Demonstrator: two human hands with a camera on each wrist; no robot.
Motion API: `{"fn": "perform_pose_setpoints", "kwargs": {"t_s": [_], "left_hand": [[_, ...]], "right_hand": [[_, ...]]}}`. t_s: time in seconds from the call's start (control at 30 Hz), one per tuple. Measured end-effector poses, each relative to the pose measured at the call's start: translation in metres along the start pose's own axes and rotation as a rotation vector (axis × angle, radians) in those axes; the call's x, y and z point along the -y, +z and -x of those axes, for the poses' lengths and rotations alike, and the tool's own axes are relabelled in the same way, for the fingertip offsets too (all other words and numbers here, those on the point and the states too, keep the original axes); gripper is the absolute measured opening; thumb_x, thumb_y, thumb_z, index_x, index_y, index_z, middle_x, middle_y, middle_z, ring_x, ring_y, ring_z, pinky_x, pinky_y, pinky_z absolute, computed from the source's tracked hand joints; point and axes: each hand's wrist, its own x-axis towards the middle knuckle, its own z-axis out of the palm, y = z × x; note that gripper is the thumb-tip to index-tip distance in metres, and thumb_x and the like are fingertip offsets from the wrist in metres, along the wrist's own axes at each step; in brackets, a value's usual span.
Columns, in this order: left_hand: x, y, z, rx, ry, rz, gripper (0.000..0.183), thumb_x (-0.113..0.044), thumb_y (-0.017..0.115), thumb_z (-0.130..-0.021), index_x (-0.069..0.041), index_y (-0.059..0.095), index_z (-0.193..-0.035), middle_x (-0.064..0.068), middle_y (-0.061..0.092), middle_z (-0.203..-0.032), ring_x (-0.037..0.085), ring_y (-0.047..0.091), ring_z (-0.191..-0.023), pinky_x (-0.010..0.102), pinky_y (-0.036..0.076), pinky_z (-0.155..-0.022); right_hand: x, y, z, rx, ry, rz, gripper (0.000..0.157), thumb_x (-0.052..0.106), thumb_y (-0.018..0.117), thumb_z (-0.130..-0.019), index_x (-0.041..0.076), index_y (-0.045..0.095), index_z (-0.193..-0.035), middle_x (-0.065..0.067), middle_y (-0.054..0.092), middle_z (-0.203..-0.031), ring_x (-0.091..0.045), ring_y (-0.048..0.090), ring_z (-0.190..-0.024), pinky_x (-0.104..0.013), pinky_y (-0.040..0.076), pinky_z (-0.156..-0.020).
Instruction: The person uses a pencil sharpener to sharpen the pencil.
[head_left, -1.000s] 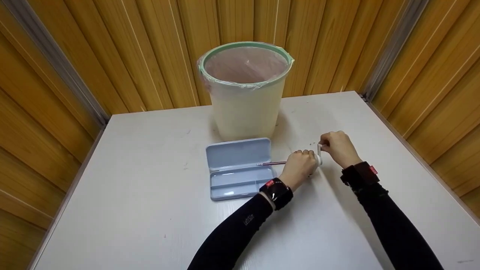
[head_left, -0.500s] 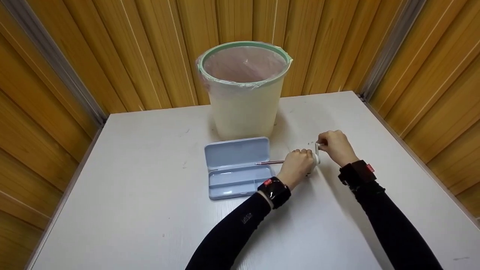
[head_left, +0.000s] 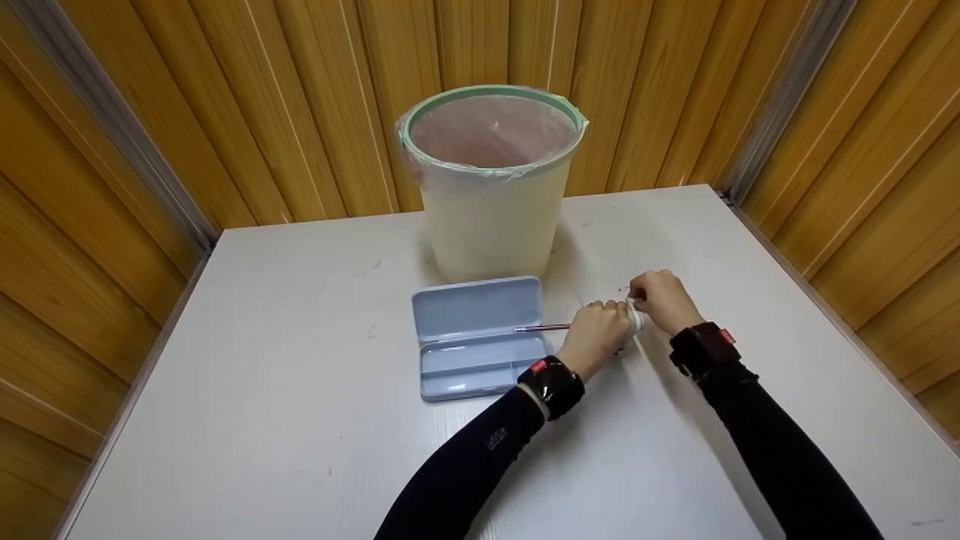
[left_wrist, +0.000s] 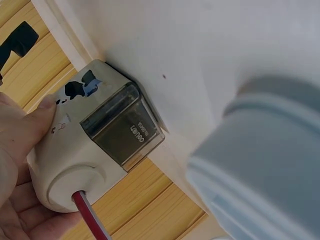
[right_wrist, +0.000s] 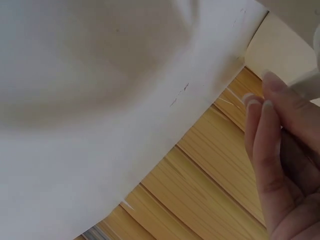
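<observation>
My left hand grips a cream desktop pencil sharpener, thumb along one side and fingers round the other in the left wrist view. Its clear shavings drawer faces that camera. A red-and-silver pencil sticks out of the round front hole; in the head view it points left over the pencil box. On the sharpener's far side, my right hand pinches the end of the white crank between thumb and fingers. In the right wrist view the fingers are curled, and the crank is blurred.
A light blue pencil box lies with its lid raised, left of the hands. Behind it stands a cream bin with a green rim and a pinkish plastic liner. Wood-patterned walls border the white table at the back and sides.
My right hand has moved slightly left and down with the crank, which now leans toward the left hand instead of standing upright. The left hand and sharpener stay in place.
</observation>
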Motion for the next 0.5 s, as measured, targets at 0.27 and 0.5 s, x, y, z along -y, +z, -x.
{"fn": "perform_pose_setpoints", "kwargs": {"t_s": [0.27, 0.5], "left_hand": [[0.0, 0.001, -0.001, 0.024, -0.004, 0.043, 0.012, -0.019, 0.066, -0.084, -0.013, 0.071, -0.094, -0.007, 0.069, -0.081, 0.005, 0.062, -0.065, 0.018, 0.051, -0.056], [0.001, 0.0, 0.0, 0.016, -0.011, 0.044, 0.013, -0.02, 0.066, -0.084, -0.013, 0.071, -0.094, -0.007, 0.069, -0.081, 0.005, 0.061, -0.065, 0.018, 0.051, -0.055]], "right_hand": [[-0.003, 0.01, 0.002, 0.057, 0.012, -0.018, 0.019, -0.016, 0.062, -0.074, 0.0, 0.065, -0.064, -0.009, 0.063, -0.063, -0.02, 0.052, -0.06, -0.031, 0.041, -0.058], [-0.006, 0.015, 0.004, 0.064, 0.02, -0.04, 0.022, -0.014, 0.054, -0.073, 0.003, 0.063, -0.061, -0.003, 0.055, -0.059, -0.016, 0.044, -0.058, -0.028, 0.035, -0.056]]}}
